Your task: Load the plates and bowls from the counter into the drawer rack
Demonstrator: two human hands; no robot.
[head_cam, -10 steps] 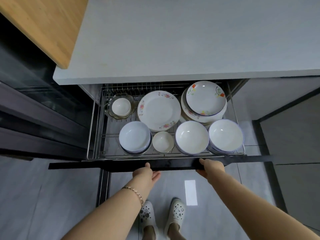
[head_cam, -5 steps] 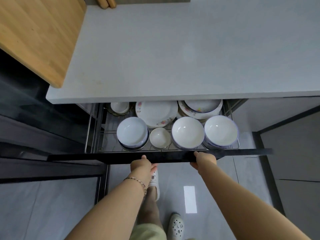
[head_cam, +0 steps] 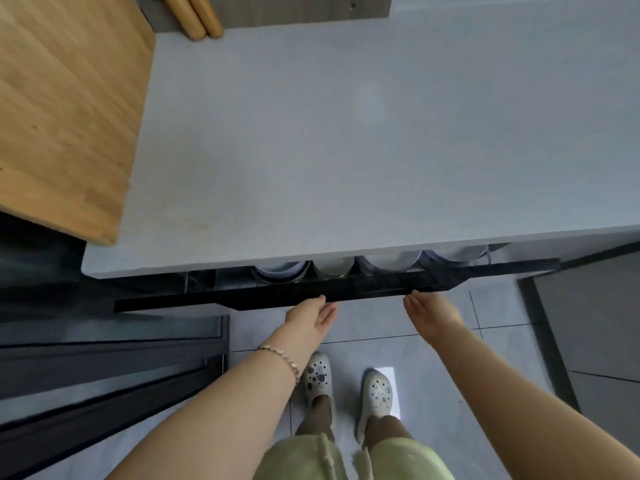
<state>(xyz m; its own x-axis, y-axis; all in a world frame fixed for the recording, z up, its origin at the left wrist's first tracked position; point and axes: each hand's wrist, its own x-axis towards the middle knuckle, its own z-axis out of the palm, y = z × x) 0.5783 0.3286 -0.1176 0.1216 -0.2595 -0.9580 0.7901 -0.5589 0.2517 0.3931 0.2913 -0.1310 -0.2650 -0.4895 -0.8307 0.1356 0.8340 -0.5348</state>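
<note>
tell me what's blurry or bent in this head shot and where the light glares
Head view: the grey countertop edge bows from wide-angle distortion; the black drawer front and the white bowls behind it are soft and shadowed; a bright reflection sits on the grey floor tiles; the left hand and right hand look slightly smeared.

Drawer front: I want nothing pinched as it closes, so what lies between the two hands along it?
Nothing: in the head view the drawer front is bare between the left hand and right hand, with floor tiles below.

Pale grey countertop (head_cam: 346,133), wooden board (head_cam: 62,98) at left, grey tiled floor (head_cam: 433,358) below.
</note>
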